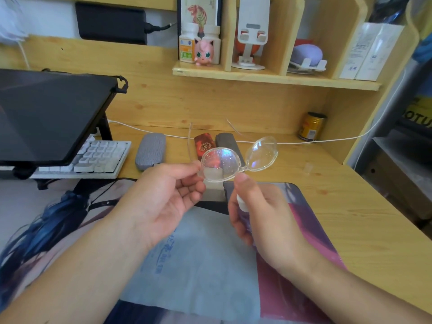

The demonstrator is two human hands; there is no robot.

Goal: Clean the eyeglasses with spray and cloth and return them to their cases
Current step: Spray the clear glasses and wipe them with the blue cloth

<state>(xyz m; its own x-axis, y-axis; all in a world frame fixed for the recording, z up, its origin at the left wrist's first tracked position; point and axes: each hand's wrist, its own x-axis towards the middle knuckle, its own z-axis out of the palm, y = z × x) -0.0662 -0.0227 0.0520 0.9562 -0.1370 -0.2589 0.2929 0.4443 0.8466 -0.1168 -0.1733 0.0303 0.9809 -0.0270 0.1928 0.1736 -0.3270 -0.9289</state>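
Desk clutter on a pine desk
A tilted laptop stands over a white keyboard; a pink figurine sits on the shelf, a yellow can in the corner.

Both bare forearms reach in from the lower corners and converge toward the middle. The left hand is turned palm up and a little inward, wrist slightly bent back, its thumb and forefinger pinching the left edge of the glasses while the other fingers curl loosely beneath. The right hand is held upright with its palm facing left, fingers wrapped round a small bottle, the forefinger raised over the top of it, just below the frame's bridge. The two hands are near each other but do not touch, and both are raised off the desk.
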